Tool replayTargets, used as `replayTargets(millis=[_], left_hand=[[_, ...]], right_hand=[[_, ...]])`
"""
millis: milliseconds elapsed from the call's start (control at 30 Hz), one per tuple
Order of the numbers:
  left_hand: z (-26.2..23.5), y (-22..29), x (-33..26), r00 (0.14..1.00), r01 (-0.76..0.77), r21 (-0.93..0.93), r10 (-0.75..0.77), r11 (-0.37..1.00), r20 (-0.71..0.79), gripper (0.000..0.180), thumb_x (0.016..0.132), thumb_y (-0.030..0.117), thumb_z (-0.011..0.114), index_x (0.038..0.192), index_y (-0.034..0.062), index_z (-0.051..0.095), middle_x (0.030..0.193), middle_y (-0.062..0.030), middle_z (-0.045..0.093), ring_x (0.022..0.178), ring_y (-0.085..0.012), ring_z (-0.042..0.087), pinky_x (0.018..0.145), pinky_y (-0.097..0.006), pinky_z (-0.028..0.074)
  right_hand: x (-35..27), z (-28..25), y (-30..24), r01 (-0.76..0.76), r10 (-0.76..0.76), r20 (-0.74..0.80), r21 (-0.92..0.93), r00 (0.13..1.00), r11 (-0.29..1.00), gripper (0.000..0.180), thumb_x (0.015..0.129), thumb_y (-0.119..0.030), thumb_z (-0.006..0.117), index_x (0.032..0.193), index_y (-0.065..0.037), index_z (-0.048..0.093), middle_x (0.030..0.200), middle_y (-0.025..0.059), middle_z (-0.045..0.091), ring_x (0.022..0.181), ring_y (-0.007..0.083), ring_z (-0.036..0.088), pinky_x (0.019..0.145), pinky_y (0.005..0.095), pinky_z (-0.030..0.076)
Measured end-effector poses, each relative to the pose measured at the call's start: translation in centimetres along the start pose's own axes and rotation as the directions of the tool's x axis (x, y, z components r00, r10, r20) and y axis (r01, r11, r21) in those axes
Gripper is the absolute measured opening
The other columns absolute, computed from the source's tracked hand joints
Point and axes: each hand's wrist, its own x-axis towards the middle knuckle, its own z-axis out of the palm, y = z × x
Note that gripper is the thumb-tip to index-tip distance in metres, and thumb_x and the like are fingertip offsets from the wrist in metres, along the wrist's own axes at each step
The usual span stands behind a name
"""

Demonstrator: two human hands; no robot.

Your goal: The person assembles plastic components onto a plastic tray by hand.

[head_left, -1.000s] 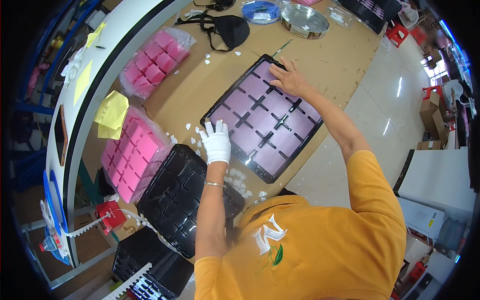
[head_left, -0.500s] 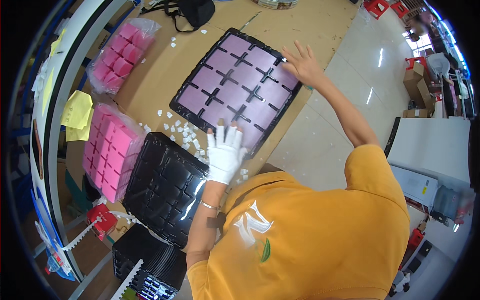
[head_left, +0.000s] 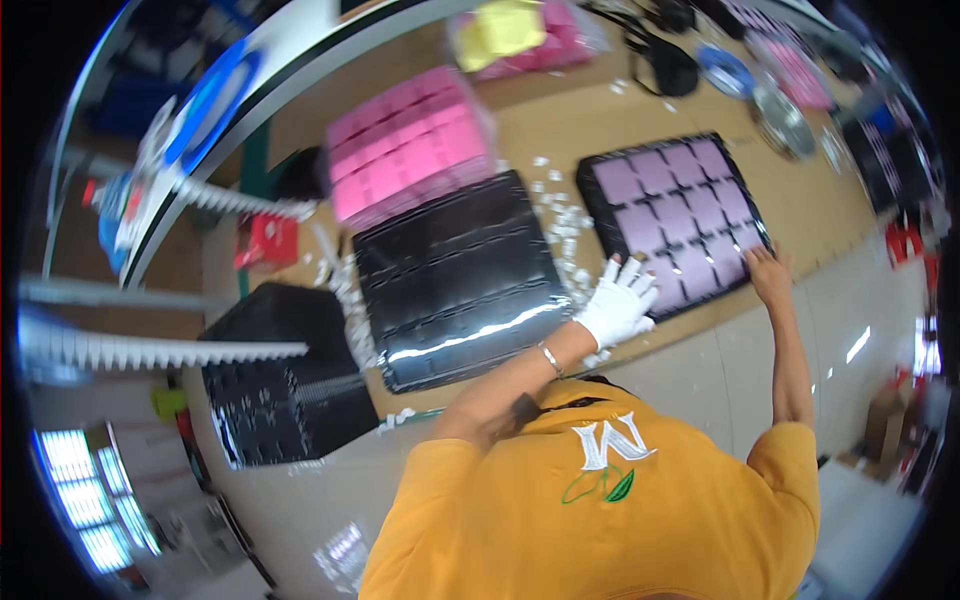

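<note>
A black plastic tray [head_left: 588,190] lies on the cardboard-covered table, its compartments filled with flat lilac pieces [head_left: 682,170]. My left hand [head_left: 617,303], in a white glove that leaves the fingertips bare, is spread over the tray's near left corner. At the right corner, my bare right hand [head_left: 768,275] rests on the rim with its fingers apart. Neither hand shows anything held. Left of the gloved hand lies another shiny black tray [head_left: 455,285] with no lilac pieces on it. Small white scraps [head_left: 567,235] are scattered between the two trays.
Bagged pink foam blocks [head_left: 410,145] stand behind the second tray. A stack of black trays [head_left: 285,390] is at the left, near white serrated strips [head_left: 220,352] and a red box [head_left: 268,242]. Yellow paper [head_left: 503,30], a black bag [head_left: 665,65] and blue tape [head_left: 725,72] lie farther back.
The view has swung left, so the table appears turned and the filled tray sits farther right. Both hands are still at the same corners; the right hand's fingers are now lower on the rim.
</note>
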Motion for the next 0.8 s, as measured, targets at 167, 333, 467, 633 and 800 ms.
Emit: replayTargets(millis=[167, 333, 467, 633, 800], left_hand=[[-13.0, -5.8, -10.9, 0.635, 0.349, -0.076, -0.295, 0.934, -0.714, 0.035, 0.072, 0.016, 0.067, 0.103, 0.0035, 0.058, 0.106, -0.0142, 0.057, 0.1, -0.0316, 0.053, 0.089, -0.042, 0.041], [-17.1, -21.1, -23.3, -0.154, 0.289, -0.834, -0.837, 0.47, -0.525, 0.042, 0.082, 0.007, 0.056, 0.123, 0.0025, 0.048, 0.103, -0.0185, 0.058, 0.093, -0.0301, 0.058, 0.088, -0.038, 0.044], [-14.2, -35.3, -28.9, -0.068, 0.61, -0.675, -0.822, 0.414, -0.566, 0.069, 0.075, 0.003, 0.056, 0.139, 0.0055, 0.03, 0.123, -0.0241, 0.053, 0.112, -0.0373, 0.052, 0.098, -0.037, 0.037], [-12.8, -41.0, -30.0, 0.152, 0.151, -0.899, -0.909, 0.41, -0.389, 0.058, 0.075, 0.003, 0.061, 0.13, -0.001, 0.043, 0.112, -0.014, 0.059, 0.099, -0.024, 0.059, 0.087, -0.029, 0.044], [-13.4, -29.9, -28.0, 0.17, -0.179, -0.919, -0.909, 0.351, -0.38, 0.019, 0.084, 0.008, 0.062, 0.099, -0.0015, 0.061, 0.091, -0.0074, 0.062, 0.081, -0.0144, 0.058, 0.077, -0.027, 0.046]], right_hand=[[0.2, -3.1, -7.1, -0.146, 0.2, -0.179, 0.276, 0.963, 0.95, 0.041, 0.093, -0.035, 0.043, 0.12, -0.007, 0.054, 0.116, 0.0122, 0.058, 0.113, 0.0328, 0.05, 0.097, 0.0576, 0.032], [1.5, -13.1, -22.4, 0.316, -0.11, -0.347, 0.62, 0.931, 0.718, 0.033, 0.088, -0.022, 0.054, 0.112, -0.001, 0.057, 0.1, 0.0181, 0.061, 0.094, 0.0347, 0.057, 0.084, 0.0445, 0.041], [1.6, -19.3, -33.7, 0.637, -0.33, -0.585, 0.455, 0.741, 0.623, 0.033, 0.085, -0.025, 0.059, 0.111, -0.004, 0.056, 0.1, 0.0133, 0.062, 0.095, 0.0311, 0.058, 0.098, 0.0493, 0.035], [0.5, -24.0, -41.3, 0.806, -0.44, -0.683, 0.421, 0.583, 0.416, 0.034, 0.081, -0.019, 0.065, 0.111, -0.006, 0.057, 0.105, 0.0112, 0.062, 0.098, 0.0274, 0.058, 0.098, 0.0519, 0.035], [3.6, -25.2, -41.7, 0.644, -0.372, -0.547, 0.733, 0.75, 0.22, 0.027, 0.082, -0.013, 0.062, 0.106, -0.001, 0.061, 0.092, 0.0167, 0.061, 0.085, 0.0319, 0.06, 0.075, 0.0354, 0.048]])
